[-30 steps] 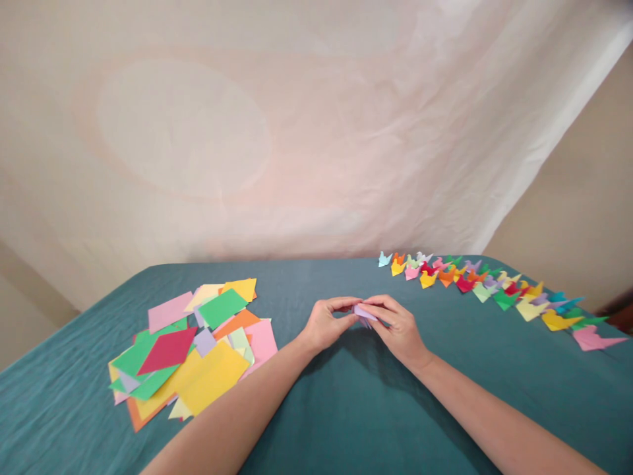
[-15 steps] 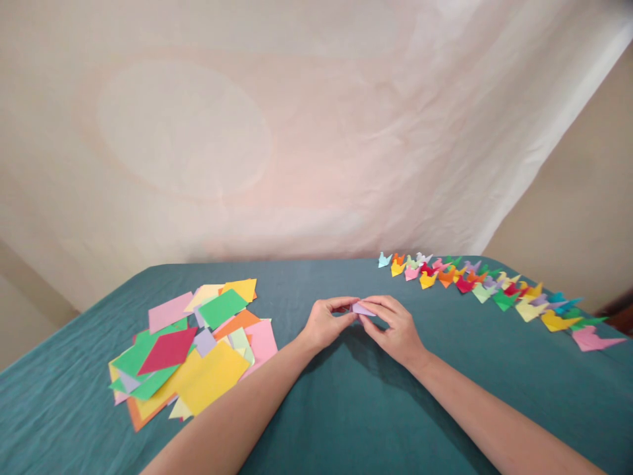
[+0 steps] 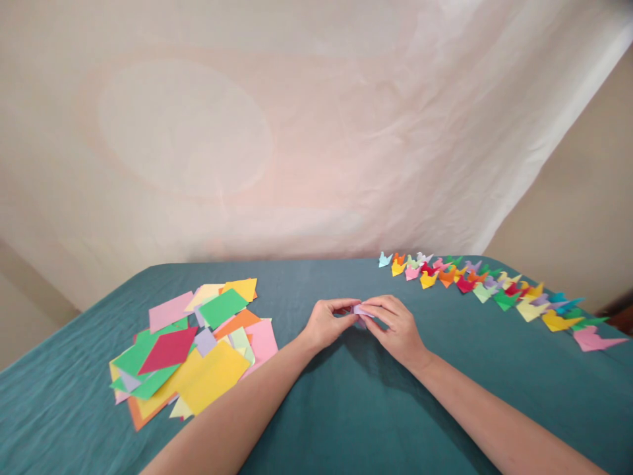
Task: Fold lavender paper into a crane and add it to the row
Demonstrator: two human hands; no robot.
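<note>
A small folded piece of lilac paper (image 3: 361, 310) is pinched between both hands, just above the teal tablecloth (image 3: 346, 409) at the middle of the table. My left hand (image 3: 327, 324) grips its left end with curled fingers. My right hand (image 3: 395, 326) closes over its right end, fingers pressed together on top. Most of the paper is hidden by the fingers.
A loose pile of coloured paper squares (image 3: 190, 346) lies to the left of my hands. A row of several folded paper birds (image 3: 489, 285) runs along the back right of the table toward the right edge. A pale cloth backdrop (image 3: 297, 132) hangs behind.
The fingers of my right hand have closed further over the lilac paper, so less of it shows. Both hands stay in the same place.
</note>
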